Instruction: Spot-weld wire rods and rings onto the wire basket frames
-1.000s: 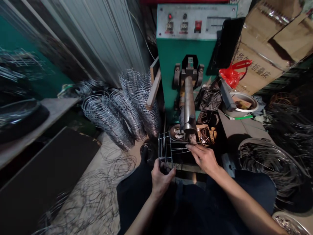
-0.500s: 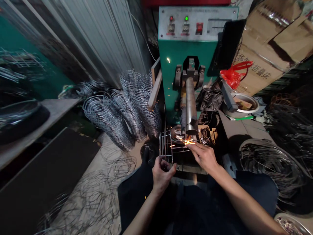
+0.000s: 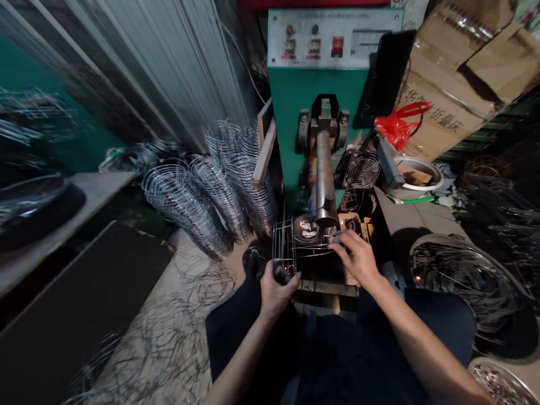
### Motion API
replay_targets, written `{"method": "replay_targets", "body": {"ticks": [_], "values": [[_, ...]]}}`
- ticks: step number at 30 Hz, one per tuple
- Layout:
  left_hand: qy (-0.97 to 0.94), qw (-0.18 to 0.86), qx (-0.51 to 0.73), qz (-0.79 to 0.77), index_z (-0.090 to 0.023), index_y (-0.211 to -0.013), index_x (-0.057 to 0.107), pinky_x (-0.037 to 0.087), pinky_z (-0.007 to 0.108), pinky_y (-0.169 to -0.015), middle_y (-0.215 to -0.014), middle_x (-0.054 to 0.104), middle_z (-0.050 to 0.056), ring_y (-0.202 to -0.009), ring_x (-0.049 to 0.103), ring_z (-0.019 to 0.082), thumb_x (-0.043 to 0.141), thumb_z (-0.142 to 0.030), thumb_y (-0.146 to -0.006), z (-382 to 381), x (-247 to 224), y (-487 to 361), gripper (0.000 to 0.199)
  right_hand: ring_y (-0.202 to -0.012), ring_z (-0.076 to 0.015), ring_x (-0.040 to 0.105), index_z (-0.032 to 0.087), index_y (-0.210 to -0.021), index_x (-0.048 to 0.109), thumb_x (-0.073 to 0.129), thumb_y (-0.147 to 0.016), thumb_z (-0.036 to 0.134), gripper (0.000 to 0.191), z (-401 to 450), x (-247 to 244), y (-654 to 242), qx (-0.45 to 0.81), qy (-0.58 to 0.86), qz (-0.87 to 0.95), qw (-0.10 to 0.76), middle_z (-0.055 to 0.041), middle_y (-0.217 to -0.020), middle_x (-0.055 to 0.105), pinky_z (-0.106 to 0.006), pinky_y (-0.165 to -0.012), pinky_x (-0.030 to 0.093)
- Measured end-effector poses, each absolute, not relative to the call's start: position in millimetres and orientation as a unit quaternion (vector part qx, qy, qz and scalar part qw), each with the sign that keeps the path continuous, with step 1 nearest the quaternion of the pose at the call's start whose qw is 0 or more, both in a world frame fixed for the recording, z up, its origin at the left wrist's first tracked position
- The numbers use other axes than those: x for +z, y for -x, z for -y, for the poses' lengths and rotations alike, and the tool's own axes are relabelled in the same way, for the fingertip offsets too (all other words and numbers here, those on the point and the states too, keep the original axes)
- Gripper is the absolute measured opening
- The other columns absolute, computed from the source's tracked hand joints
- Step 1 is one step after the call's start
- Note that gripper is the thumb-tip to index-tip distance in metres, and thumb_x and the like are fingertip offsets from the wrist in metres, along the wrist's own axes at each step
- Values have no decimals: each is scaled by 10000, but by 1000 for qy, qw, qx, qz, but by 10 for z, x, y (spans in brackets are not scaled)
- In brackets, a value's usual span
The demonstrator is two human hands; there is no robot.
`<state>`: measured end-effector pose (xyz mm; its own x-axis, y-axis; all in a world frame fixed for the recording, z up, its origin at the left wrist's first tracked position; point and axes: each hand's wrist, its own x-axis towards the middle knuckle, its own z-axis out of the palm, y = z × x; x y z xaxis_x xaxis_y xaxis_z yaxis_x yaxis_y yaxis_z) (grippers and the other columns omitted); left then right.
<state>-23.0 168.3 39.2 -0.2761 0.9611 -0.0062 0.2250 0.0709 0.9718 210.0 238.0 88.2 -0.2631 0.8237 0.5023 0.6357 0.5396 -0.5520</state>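
Note:
A small wire rack [image 3: 291, 241] of thin metal rods is held below the thick steel arm [image 3: 325, 185] of a green spot welding machine [image 3: 291, 146]. My left hand [image 3: 276, 288] is closed around the rack's near left end. At its right end, just under the tip of the steel arm, my right hand [image 3: 356, 256] pinches the wires between thumb and fingers. Exactly which wires sit in the right fingertips is hard to make out. The rack's far right part lies partly hidden behind the machine's tip and my fingers.
Stacks of wire rings [image 3: 185, 208] stand on the floor at left, near loose wires [image 3: 169, 332]. A grey bench [image 3: 105, 185] is further left. On the right are a basin of wire pieces [image 3: 468, 292], a metal bowl [image 3: 434, 180], a cardboard box [image 3: 447, 107] and a red bag [image 3: 396, 132].
The bright sparks at the arm's tip have gone and the green lamp has turned off. My right hand has shifted slightly right, away from the tip. Both hands keep their hold.

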Motion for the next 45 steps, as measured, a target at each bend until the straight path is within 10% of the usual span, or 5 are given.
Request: {"method": "replay_targets", "body": {"ticks": [18,22,28,32,45], "values": [[-549,297,475,-620,-189,-1056,579,440,234,-591,-718,600,-31,-623,552,126,778,-399,-713,-1888,634,410,449,-899,-232,649,198,-948,663,526,-974,480,315,-2281,896,-2468,93,515,749,406,-78,-966,678,-353,-829,508],[-644,256,467,-550,-144,-1275,543,506,308,-848,-1093,670,83,-953,643,216,799,-377,-668,-1918,749,639,698,-776,-292,668,307,-923,645,522,-880,624,343,-2012,509,-2982,87,610,723,313,-107,-963,690,-445,-679,505],[-650,326,459,-511,-127,-1215,644,517,290,-706,-883,685,30,-777,644,198,814,-241,-620,-1914,644,1082,629,-792,-392,678,395,-803,649,478,-678,705,376,-1793,-367,-3236,273,628,725,73,-166,-970,706,-546,-628,509],[-561,314,512,-570,-140,-1087,709,505,291,-660,-743,665,3,-673,603,168,832,-140,-594,-1862,527,1361,508,-895,-432,686,284,-767,694,517,-555,673,476,-1737,-718,-3174,359,604,710,-52,-122,-910,741,-585,-876,535],[95,-55,631,-768,-13,-1078,607,494,316,-814,-867,689,71,-854,598,154,581,-380,-947,178,461,3438,391,-888,-433,694,284,-699,687,510,-575,633,411,-1844,-1143,-3205,341,586,732,-71,-133,-878,751,-557,-851,561]]}}
